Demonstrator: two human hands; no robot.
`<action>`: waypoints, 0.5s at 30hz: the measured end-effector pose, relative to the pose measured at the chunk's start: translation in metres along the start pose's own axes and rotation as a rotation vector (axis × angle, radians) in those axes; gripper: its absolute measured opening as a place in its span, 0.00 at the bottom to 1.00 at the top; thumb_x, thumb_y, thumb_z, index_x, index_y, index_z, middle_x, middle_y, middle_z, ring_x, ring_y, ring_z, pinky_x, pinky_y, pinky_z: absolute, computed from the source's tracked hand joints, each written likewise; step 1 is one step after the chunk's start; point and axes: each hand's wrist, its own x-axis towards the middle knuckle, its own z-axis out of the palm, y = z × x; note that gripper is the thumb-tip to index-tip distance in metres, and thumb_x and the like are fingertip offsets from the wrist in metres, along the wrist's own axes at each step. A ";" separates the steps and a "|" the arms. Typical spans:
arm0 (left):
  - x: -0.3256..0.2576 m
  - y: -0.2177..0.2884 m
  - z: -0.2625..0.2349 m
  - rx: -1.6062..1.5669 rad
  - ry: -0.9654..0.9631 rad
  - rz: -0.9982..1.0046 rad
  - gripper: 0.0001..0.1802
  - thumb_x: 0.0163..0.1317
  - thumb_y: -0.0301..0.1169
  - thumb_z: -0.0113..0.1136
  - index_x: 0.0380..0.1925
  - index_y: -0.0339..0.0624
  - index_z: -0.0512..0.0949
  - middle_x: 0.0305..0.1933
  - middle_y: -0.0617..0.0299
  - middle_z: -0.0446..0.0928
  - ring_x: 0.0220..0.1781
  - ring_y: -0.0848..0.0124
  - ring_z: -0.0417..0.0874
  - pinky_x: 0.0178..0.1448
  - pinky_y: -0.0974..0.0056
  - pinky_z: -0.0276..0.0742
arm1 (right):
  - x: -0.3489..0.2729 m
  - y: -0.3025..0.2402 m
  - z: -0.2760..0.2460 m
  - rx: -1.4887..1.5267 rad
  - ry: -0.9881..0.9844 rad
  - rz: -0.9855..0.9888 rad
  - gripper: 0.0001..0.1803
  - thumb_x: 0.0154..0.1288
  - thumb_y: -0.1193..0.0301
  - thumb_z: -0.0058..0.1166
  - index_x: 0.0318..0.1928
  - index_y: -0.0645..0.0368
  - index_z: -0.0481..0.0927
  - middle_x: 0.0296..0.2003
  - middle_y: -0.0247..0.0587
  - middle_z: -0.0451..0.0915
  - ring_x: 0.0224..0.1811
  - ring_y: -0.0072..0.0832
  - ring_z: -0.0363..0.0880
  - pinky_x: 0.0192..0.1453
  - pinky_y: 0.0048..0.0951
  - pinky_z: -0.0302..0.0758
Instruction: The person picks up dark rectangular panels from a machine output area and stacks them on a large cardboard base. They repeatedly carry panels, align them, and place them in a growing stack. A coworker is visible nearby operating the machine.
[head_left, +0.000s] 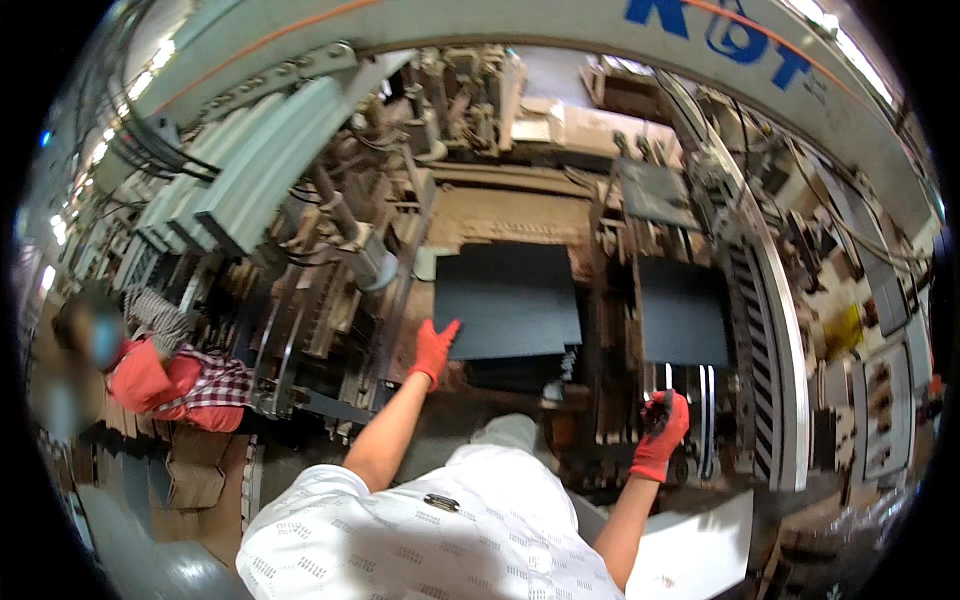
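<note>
A stack of dark grey rectangular boards [508, 298] lies in front of me in the machine, its top board slightly askew. At its lower left corner is my left hand [433, 350] in a red glove, thumb and fingers apart, the fingertips at the board's edge. Another dark board [684, 312] rests on the track at the right. Just below that board is my right hand [660, 432] in a red glove with a dark palm. Its fingers are curled in, and I cannot make out anything between them.
Pale metal bars [275, 170] and rods stand at the left. A long metal rail [765, 320] bounds the right track, with another dark board [658, 192] farther back. A co-worker [185, 375] in red and checks is at the left. A white sheet [695, 550] lies low right.
</note>
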 end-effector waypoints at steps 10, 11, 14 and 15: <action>0.011 -0.009 0.015 0.028 -0.062 0.058 0.26 0.59 0.41 0.72 0.46 0.29 0.79 0.42 0.51 0.84 0.42 0.69 0.82 0.50 0.61 0.77 | 0.177 0.137 -0.008 0.453 0.115 0.378 0.26 0.76 0.56 0.47 0.64 0.61 0.70 0.64 0.46 0.74 0.64 0.39 0.70 0.75 0.41 0.63; 0.011 -0.012 0.013 0.022 -0.052 0.058 0.24 0.60 0.40 0.72 0.45 0.29 0.79 0.42 0.52 0.84 0.41 0.70 0.82 0.49 0.62 0.77 | 0.175 0.133 0.003 0.444 0.244 0.377 0.25 0.73 0.56 0.51 0.62 0.59 0.71 0.62 0.45 0.74 0.60 0.38 0.71 0.67 0.40 0.67; 0.012 -0.014 0.016 -0.036 -0.007 0.080 0.20 0.61 0.36 0.71 0.44 0.30 0.80 0.42 0.55 0.85 0.40 0.72 0.81 0.47 0.63 0.78 | 0.139 0.137 0.022 0.457 0.547 0.417 0.26 0.66 0.55 0.62 0.58 0.54 0.73 0.55 0.40 0.76 0.47 0.35 0.73 0.43 0.39 0.79; 0.016 -0.027 0.011 -0.079 -0.009 0.050 0.20 0.61 0.36 0.72 0.44 0.30 0.80 0.42 0.56 0.84 0.40 0.72 0.81 0.47 0.64 0.78 | 0.111 0.139 0.032 0.410 0.505 0.379 0.22 0.65 0.55 0.62 0.54 0.52 0.77 0.52 0.35 0.77 0.49 0.33 0.73 0.45 0.39 0.77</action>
